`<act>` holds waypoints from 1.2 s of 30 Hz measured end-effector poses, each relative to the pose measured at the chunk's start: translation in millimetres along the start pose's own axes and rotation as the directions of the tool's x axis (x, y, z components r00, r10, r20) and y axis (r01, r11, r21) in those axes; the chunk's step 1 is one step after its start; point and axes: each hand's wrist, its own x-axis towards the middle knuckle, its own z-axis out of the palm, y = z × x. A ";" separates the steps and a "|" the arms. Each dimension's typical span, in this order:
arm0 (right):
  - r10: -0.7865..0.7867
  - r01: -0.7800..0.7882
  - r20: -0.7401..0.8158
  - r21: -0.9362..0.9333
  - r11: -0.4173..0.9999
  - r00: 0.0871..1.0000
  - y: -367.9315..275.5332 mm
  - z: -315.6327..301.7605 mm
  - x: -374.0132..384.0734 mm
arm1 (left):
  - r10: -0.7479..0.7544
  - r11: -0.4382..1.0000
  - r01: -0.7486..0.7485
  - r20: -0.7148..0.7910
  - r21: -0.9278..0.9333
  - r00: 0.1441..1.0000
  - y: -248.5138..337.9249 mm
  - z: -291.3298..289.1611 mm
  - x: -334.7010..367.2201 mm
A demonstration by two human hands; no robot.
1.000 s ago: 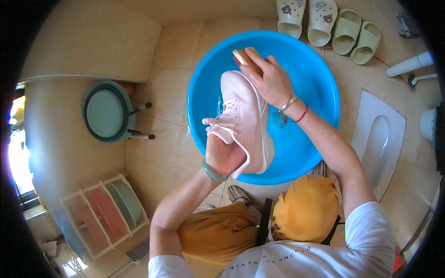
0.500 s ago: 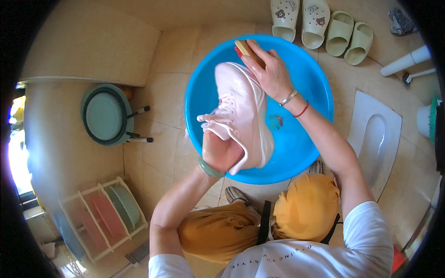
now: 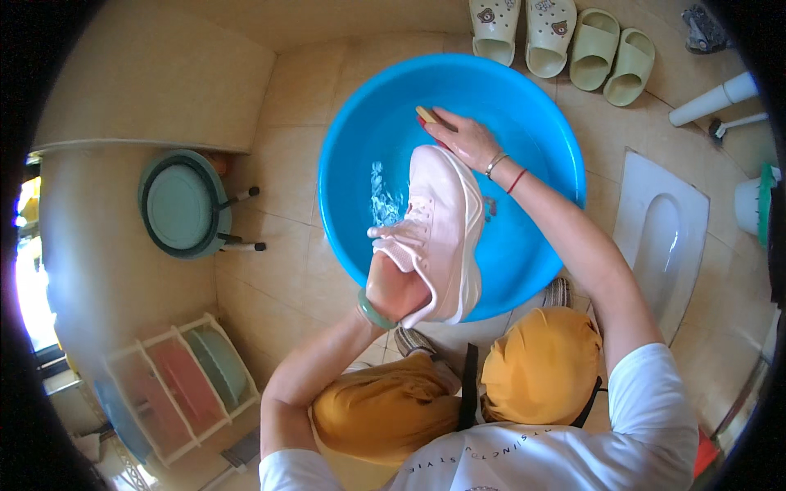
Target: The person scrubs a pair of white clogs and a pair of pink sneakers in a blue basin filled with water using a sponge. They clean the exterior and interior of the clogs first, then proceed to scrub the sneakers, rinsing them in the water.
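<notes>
1. The left hand (image 3: pixel 393 286) is pushed inside a pale pink sneaker (image 3: pixel 438 233) through its opening, gripping it from within. This props the shoe up from the inside, so its upper stays firm and faces the person.

2. The sneaker sits tilted over the near half of a big blue basin (image 3: pixel 524 106), toe pointing away and heel toward the person's knees. Held there, any drips and splashes would fall back into the tub instead of on the floor.

3. The right hand (image 3: pixel 463 135) is closed around a scrub brush (image 3: pixel 426 117) with a tan back and a bit of red showing. It presses at the toe end of the sneaker, fingers wrapped over the brush, just at the far tip of the shoe.

4. A little water glints in the basin (image 3: pixel 381 200) beside the shoe's laces, on the left side of the tub floor.

5. The person squats over the basin in mustard trousers (image 3: pixel 385 409) and a white shirt, knees close to the rim, which likely keeps both arms short and steady above the tub.

6. Two pairs of slippers (image 3: pixel 565 45) lie on the tiled floor beyond the basin, well apart from the work.

7. A floor toilet (image 3: pixel 659 233) is set in the tiles to the right; a round green stool (image 3: pixel 182 204) and a small rack holding coloured basins (image 3: pixel 176 385) stand to the left.
</notes>
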 end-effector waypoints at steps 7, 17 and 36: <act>0.330 -0.189 0.259 -0.451 0.872 0.908 39.2 37.7 -65.1 | 0.093 0.994 -0.096 0.053 0.051 0.994 27.6 -23.8 -17.4; -0.007 0.070 -0.219 0.283 0.957 0.976 -57.9 -44.5 -112.8 | 0.208 0.978 -0.204 -0.076 0.050 0.975 21.1 -19.8 12.6; -0.022 0.035 -0.216 0.056 0.998 0.976 -53.4 -15.8 -98.1 | 0.229 0.972 -0.220 -0.134 0.080 0.964 13.0 -13.3 19.9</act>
